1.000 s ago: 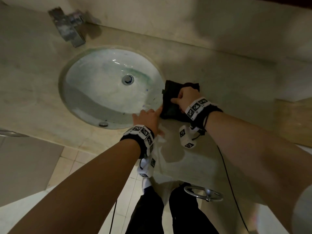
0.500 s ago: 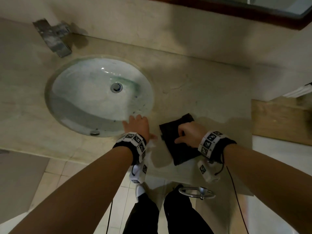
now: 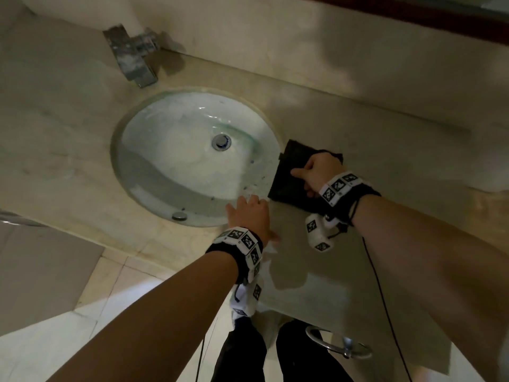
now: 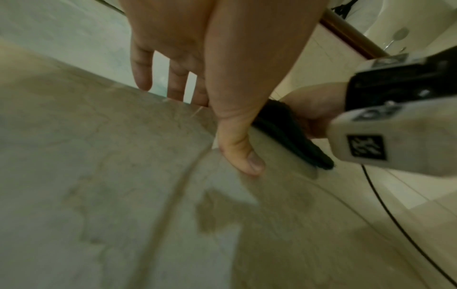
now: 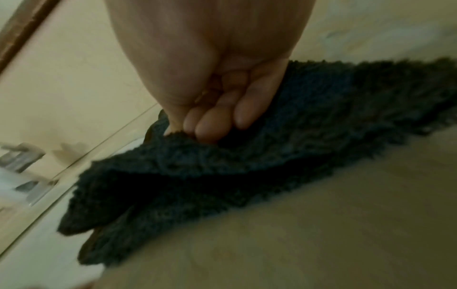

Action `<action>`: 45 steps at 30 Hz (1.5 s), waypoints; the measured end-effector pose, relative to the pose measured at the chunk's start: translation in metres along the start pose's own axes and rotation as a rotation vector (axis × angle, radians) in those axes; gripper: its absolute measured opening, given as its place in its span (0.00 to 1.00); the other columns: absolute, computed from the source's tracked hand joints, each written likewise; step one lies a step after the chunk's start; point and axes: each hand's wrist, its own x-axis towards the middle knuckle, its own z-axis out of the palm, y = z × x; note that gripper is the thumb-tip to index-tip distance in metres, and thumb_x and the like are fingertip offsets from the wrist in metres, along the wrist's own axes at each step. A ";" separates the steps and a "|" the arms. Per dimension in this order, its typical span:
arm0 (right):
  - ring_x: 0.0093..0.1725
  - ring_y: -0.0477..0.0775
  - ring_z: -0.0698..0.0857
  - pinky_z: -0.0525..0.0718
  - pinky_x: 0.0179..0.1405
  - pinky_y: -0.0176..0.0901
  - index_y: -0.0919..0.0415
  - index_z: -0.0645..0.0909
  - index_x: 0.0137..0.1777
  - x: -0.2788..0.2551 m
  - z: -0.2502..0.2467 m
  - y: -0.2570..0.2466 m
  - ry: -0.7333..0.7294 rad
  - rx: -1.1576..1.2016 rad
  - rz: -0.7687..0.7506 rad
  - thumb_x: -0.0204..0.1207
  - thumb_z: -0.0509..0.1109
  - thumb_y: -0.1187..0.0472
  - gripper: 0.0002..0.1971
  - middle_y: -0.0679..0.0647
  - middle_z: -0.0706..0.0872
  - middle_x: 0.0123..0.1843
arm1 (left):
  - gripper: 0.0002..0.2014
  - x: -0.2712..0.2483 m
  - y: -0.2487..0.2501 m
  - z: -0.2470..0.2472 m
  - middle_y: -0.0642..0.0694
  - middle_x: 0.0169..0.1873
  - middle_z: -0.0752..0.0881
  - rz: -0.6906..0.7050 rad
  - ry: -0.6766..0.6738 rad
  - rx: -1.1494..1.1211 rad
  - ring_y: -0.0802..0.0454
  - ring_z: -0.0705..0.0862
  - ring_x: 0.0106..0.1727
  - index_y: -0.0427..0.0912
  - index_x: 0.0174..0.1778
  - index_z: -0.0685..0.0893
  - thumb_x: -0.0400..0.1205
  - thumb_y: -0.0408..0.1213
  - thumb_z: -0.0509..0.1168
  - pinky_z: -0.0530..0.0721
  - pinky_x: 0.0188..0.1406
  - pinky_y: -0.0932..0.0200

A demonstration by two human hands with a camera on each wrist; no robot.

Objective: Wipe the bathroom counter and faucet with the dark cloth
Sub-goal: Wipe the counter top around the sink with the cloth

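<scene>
The dark cloth (image 3: 289, 175) lies folded on the beige counter (image 3: 371, 150), just right of the sink basin (image 3: 170, 150). My right hand (image 3: 316, 169) grips it with curled fingers (image 5: 212, 125), bunching the fabric (image 5: 222, 176) against the stone. My left hand (image 3: 248, 213) rests flat at the basin's near right rim, fingers straight (image 4: 143, 76) and thumb (image 4: 242, 156) on the counter (image 4: 99, 176); the cloth (image 4: 291, 136) shows just beyond the thumb. The metal faucet (image 3: 132, 56) stands at the back left, behind the basin, well away from both hands.
A drain plug (image 3: 220, 140) sits in the basin's middle and an overflow cap (image 3: 179, 215) near its front. A chrome towel ring (image 3: 338, 346) hangs below the counter's front edge. A cable (image 3: 385, 299) trails from my right wrist. A mirror frame (image 3: 413, 20) runs along the wall.
My right hand slid the cloth from near the counter's front edge back toward the wall, beside the basin's right rim. The left hand stayed at the rim.
</scene>
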 end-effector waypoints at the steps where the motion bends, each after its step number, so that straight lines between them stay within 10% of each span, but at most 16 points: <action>1: 0.20 0.55 0.86 0.78 0.16 0.36 0.63 0.80 0.33 0.009 -0.001 -0.004 0.018 0.012 0.004 0.74 0.77 0.50 0.18 0.59 0.88 0.26 | 0.43 0.001 0.000 0.000 0.46 0.69 0.72 -0.001 -0.005 -0.007 0.40 0.68 0.72 0.47 0.73 0.70 0.67 0.65 0.73 0.67 0.69 0.35; 8: 0.24 0.57 0.88 0.80 0.17 0.38 0.62 0.79 0.34 0.021 -0.007 -0.015 0.029 -0.017 -0.008 0.74 0.77 0.50 0.17 0.61 0.89 0.31 | 0.43 0.001 0.004 -0.004 0.45 0.70 0.72 -0.019 -0.043 -0.003 0.38 0.66 0.74 0.47 0.72 0.71 0.66 0.66 0.74 0.65 0.70 0.32; 12: 0.34 0.67 0.89 0.90 0.34 0.61 0.65 0.80 0.37 -0.012 -0.008 -0.004 -0.135 -0.194 -0.042 0.73 0.77 0.49 0.18 0.68 0.89 0.36 | 0.42 -0.003 0.004 -0.006 0.46 0.68 0.73 -0.018 -0.047 -0.013 0.39 0.68 0.72 0.47 0.70 0.72 0.65 0.66 0.75 0.66 0.68 0.33; 20: 0.28 0.59 0.87 0.90 0.26 0.52 0.60 0.75 0.40 -0.100 -0.007 0.065 -0.410 -0.324 0.043 0.74 0.77 0.49 0.17 0.61 0.88 0.32 | 0.43 -0.006 0.004 -0.012 0.43 0.69 0.73 0.005 -0.073 -0.021 0.37 0.68 0.72 0.46 0.70 0.72 0.65 0.67 0.74 0.65 0.69 0.32; 45: 0.21 0.54 0.86 0.80 0.22 0.40 0.62 0.80 0.34 -0.002 -0.007 0.000 0.006 -0.056 0.008 0.75 0.76 0.50 0.17 0.58 0.88 0.28 | 0.42 0.000 0.002 0.000 0.45 0.70 0.72 -0.032 -0.028 -0.038 0.39 0.68 0.73 0.48 0.72 0.70 0.66 0.64 0.75 0.66 0.69 0.33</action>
